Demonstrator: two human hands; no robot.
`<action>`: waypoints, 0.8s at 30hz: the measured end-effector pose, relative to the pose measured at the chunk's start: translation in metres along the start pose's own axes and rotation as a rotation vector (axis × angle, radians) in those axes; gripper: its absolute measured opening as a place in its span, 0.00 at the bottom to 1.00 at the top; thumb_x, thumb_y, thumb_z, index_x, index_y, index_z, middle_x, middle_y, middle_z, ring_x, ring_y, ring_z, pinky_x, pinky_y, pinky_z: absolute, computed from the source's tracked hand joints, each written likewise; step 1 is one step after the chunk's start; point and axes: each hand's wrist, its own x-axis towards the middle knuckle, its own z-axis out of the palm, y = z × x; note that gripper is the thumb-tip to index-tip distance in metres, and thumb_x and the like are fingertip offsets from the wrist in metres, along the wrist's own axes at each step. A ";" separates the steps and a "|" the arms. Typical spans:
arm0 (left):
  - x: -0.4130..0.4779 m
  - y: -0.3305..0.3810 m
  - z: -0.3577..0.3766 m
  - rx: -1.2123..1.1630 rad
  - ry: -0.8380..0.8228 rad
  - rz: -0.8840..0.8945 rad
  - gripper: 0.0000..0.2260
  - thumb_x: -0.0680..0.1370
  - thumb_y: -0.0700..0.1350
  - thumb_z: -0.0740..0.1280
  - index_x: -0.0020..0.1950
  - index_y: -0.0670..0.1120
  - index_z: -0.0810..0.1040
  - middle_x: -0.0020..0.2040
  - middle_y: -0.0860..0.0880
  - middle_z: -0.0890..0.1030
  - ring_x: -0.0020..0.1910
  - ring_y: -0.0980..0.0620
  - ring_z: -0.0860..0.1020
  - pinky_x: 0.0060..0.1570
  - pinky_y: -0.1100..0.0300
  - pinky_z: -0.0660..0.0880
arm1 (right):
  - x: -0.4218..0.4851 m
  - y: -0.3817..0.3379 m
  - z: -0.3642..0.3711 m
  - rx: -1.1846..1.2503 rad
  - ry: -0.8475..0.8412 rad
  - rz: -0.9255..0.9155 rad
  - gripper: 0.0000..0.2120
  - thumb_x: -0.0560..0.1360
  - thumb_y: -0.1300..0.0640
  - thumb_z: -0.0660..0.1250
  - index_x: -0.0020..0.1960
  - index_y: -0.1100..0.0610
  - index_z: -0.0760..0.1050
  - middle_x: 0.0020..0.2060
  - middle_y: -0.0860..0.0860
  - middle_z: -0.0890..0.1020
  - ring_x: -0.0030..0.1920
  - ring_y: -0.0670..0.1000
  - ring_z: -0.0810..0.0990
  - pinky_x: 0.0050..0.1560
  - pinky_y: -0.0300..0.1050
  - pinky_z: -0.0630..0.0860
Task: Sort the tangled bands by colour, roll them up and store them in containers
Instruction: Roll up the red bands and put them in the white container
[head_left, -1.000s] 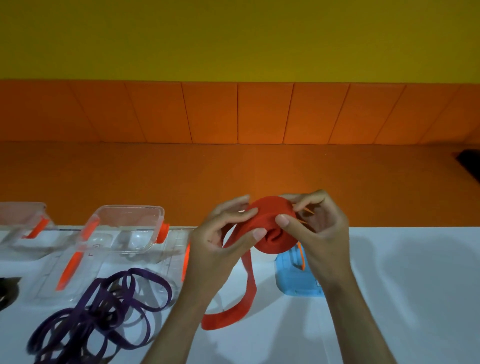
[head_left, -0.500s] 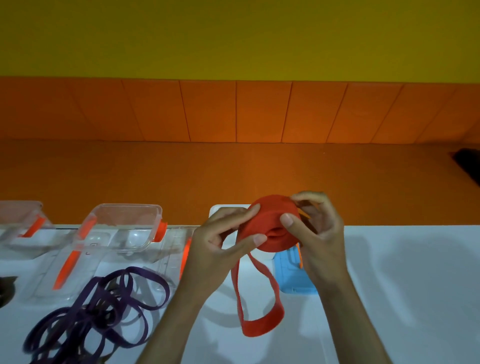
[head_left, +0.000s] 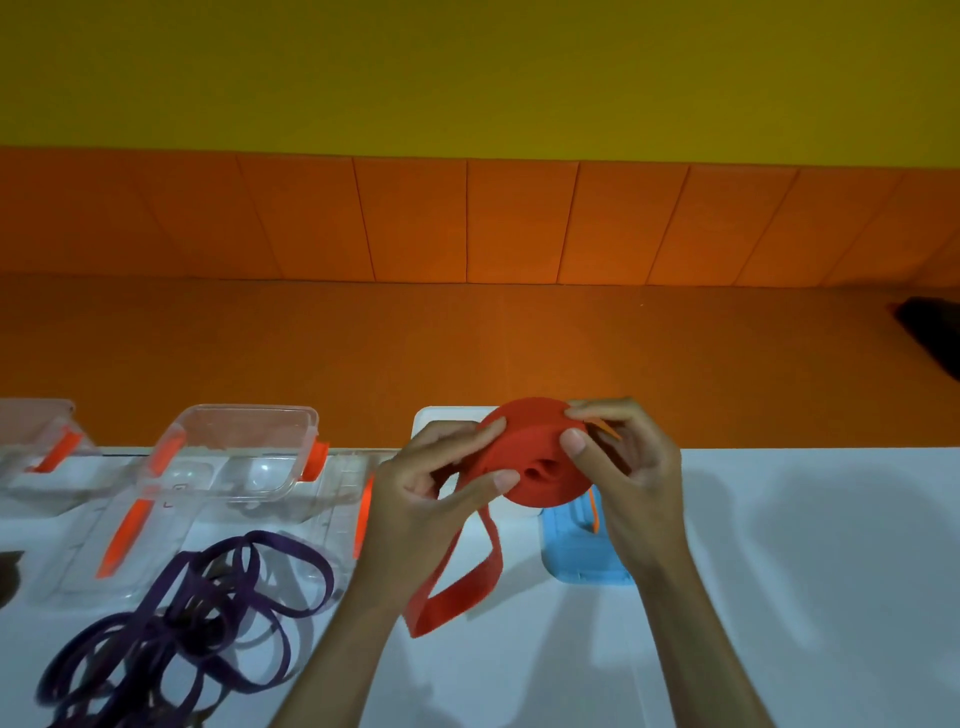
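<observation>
A red band roll (head_left: 535, 457) is held up over the far edge of the white table (head_left: 779, 597). My left hand (head_left: 426, 499) pinches its left side with thumb and fingers. My right hand (head_left: 628, 478) grips its right side, thumb on the face. A short loop of loose red band tail (head_left: 457, 587) hangs down from the roll to the table. A tangle of purple bands (head_left: 182, 623) lies at the lower left. Behind it stands a clear container (head_left: 244, 452) with orange clips.
A second clear container (head_left: 36, 441) sits at the far left, with clear lids (head_left: 104, 545) lying in front. A blue lid (head_left: 576, 551) lies under my right hand, a white container (head_left: 441, 415) behind the roll. An orange padded bench (head_left: 467, 338) runs beyond the table.
The hanging red tail has grown shorter as more band went onto the roll, and its loop swung from left to under the roll. Both hands stay on the roll.
</observation>
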 end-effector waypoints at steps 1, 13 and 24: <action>0.002 0.001 -0.001 -0.005 0.019 0.006 0.19 0.71 0.55 0.81 0.61 0.63 0.86 0.60 0.56 0.86 0.62 0.53 0.84 0.56 0.61 0.83 | -0.002 0.003 0.000 0.021 -0.006 0.018 0.09 0.73 0.46 0.79 0.50 0.46 0.82 0.54 0.51 0.87 0.59 0.54 0.86 0.53 0.43 0.83; 0.001 0.001 -0.007 -0.023 -0.039 -0.049 0.23 0.70 0.52 0.80 0.63 0.68 0.83 0.59 0.55 0.86 0.61 0.51 0.84 0.56 0.61 0.82 | -0.001 0.002 0.002 0.040 -0.025 0.028 0.14 0.72 0.44 0.80 0.56 0.42 0.84 0.57 0.47 0.86 0.60 0.52 0.85 0.54 0.43 0.84; -0.004 0.001 0.004 -0.042 0.097 0.015 0.18 0.71 0.54 0.80 0.59 0.65 0.85 0.59 0.57 0.86 0.61 0.52 0.84 0.53 0.62 0.82 | 0.008 -0.008 0.001 0.033 -0.141 0.040 0.16 0.73 0.50 0.78 0.59 0.42 0.82 0.58 0.47 0.85 0.60 0.53 0.85 0.52 0.42 0.83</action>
